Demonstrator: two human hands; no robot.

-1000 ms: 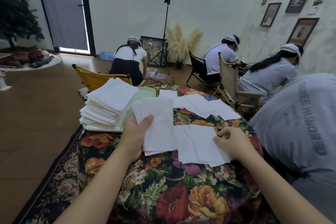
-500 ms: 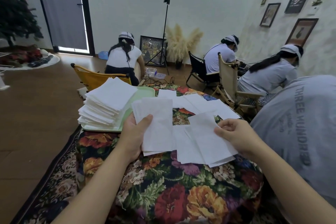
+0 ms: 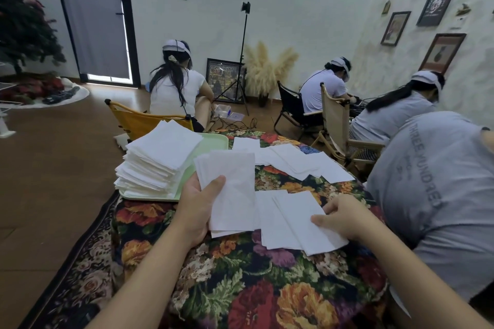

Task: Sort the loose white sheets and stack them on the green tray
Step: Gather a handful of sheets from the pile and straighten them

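A thick stack of white sheets (image 3: 160,157) sits on the green tray (image 3: 213,139) at the table's far left. My left hand (image 3: 197,203) grips a small bundle of white sheets (image 3: 232,189), thumb on top, held just above the floral tablecloth. My right hand (image 3: 344,218) pinches the near edge of a loose white sheet (image 3: 302,219) lying with others in front of me. More loose sheets (image 3: 296,160) lie spread across the far side of the table.
A person in a grey shirt (image 3: 438,189) leans in close at the table's right. A yellow chair (image 3: 139,120) stands behind the tray. Other seated people, chairs and a tripod (image 3: 242,61) fill the room beyond. Wooden floor lies to the left.
My right hand lifted a sheet at its far end, then lowered it flatter and moved slightly toward me. My left hand kept its bundle nearly still.
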